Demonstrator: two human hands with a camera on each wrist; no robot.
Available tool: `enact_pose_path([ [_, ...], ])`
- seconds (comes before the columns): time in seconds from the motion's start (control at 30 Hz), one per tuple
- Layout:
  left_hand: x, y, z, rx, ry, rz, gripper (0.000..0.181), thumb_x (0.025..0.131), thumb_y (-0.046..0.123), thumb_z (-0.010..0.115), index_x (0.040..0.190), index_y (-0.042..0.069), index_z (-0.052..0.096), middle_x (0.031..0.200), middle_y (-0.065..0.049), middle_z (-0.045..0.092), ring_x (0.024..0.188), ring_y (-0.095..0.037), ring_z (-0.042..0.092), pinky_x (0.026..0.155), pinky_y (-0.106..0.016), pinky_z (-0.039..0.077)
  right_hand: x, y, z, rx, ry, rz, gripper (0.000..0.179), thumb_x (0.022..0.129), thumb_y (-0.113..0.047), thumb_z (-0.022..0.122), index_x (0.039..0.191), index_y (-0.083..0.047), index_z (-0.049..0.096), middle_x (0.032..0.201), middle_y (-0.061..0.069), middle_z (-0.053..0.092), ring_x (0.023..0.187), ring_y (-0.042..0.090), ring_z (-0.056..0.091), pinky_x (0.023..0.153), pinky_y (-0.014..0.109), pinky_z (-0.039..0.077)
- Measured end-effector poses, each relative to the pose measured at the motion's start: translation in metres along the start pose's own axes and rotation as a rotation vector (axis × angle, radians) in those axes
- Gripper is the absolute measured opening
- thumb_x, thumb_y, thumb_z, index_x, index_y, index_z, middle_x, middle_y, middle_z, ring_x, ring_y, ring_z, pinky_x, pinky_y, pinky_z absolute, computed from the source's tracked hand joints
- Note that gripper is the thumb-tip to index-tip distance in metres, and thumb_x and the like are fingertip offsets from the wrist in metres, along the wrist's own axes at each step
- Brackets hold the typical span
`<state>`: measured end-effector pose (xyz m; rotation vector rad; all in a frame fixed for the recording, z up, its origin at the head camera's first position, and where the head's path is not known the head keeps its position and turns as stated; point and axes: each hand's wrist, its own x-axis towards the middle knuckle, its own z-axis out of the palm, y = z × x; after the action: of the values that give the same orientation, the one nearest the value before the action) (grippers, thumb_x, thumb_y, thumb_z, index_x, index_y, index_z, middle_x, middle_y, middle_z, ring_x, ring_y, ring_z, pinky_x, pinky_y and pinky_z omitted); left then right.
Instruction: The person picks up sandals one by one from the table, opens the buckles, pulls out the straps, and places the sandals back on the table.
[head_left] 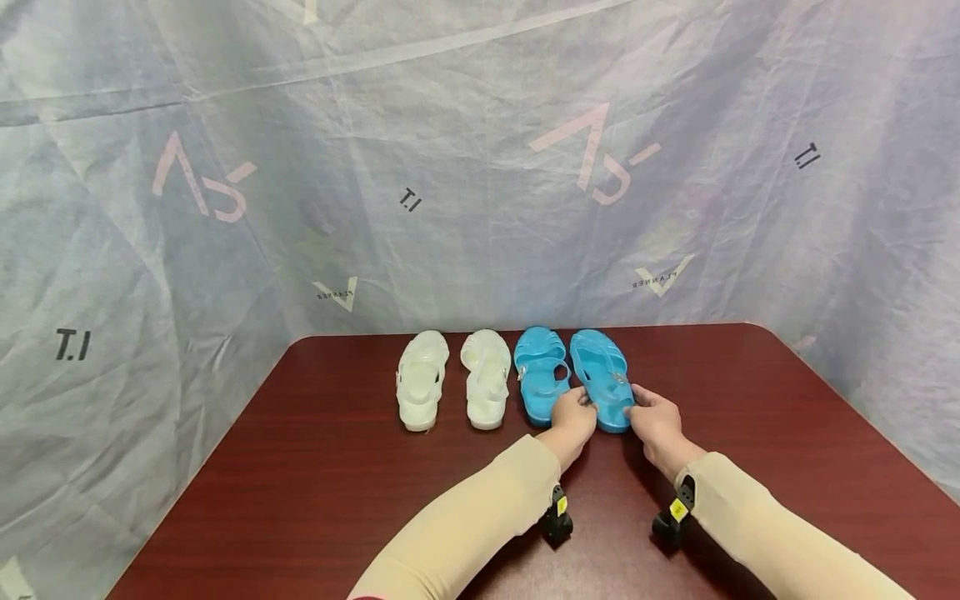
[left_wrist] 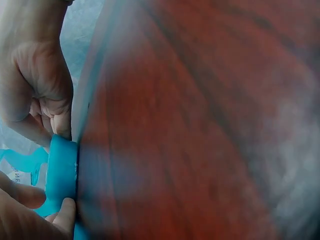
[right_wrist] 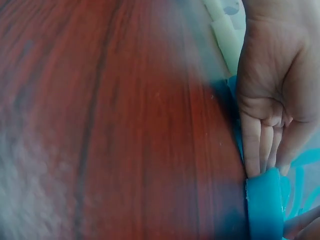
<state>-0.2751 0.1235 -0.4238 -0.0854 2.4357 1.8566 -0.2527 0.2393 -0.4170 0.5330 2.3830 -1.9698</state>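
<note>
Head view: blue sandal [head_left: 602, 379] heel between left hand [head_left: 573, 414], right hand [head_left: 654, 417] fingers [head_left: 628, 398]

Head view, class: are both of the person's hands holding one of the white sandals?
No: the left hand and right hand both hold the heel end of a blue sandal, while the white sandals lie untouched beside.

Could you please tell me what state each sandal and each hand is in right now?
Right blue sandal: flat on the table, sole down, held at its heel end by both hands.
Left blue sandal: flat, untouched, close beside its pair.
Two white sandals: flat, side by side, untouched.
Left hand: fingers curled, grip on the right blue sandal's heel.
Right hand: fingers curled, grip on the same heel.
</note>
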Motion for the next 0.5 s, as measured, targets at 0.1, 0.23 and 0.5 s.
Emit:
enact_pose_path([
  [0.1,0.0,0.001,-0.003,0.026,-0.025,-0.002,0.038,0.093,0.006,0.061,0.131,0.004,0.06,0.127,-0.01,0.065,0.123,-0.024,0.057,0.099,-0.035,0.05,0.0,-0.001,-0.001,-0.002,-0.008,0.005,0.06,0.095,0.004,0.04,0.152,0.002,0.021,0.157,0.026,0.021,0.145,0.039,0.022,0.117,0.047,0.026],
  [0.23,-0.001,0.005,-0.007,0.053,-0.057,-0.019,0.04,0.092,0.007,0.061,0.132,0.004,0.059,0.13,-0.01,0.062,0.128,-0.024,0.052,0.102,-0.036,0.048,0.0,-0.003,-0.003,0.006,-0.023,0.006,0.061,0.095,0.005,0.041,0.152,0.003,0.019,0.156,0.027,0.021,0.145,0.038,0.023,0.117,0.047,0.026],
  [0.5,-0.005,0.011,-0.018,0.113,-0.155,-0.047,0.047,0.094,0.013,0.061,0.139,0.003,0.052,0.138,-0.011,0.057,0.133,-0.024,0.047,0.106,-0.037,0.044,-0.006,-0.013,-0.008,-0.045,-0.013,-0.025,0.061,0.098,-0.009,0.045,0.153,-0.001,0.02,0.157,0.023,0.024,0.146,0.037,0.023,0.117,0.048,0.027],
])
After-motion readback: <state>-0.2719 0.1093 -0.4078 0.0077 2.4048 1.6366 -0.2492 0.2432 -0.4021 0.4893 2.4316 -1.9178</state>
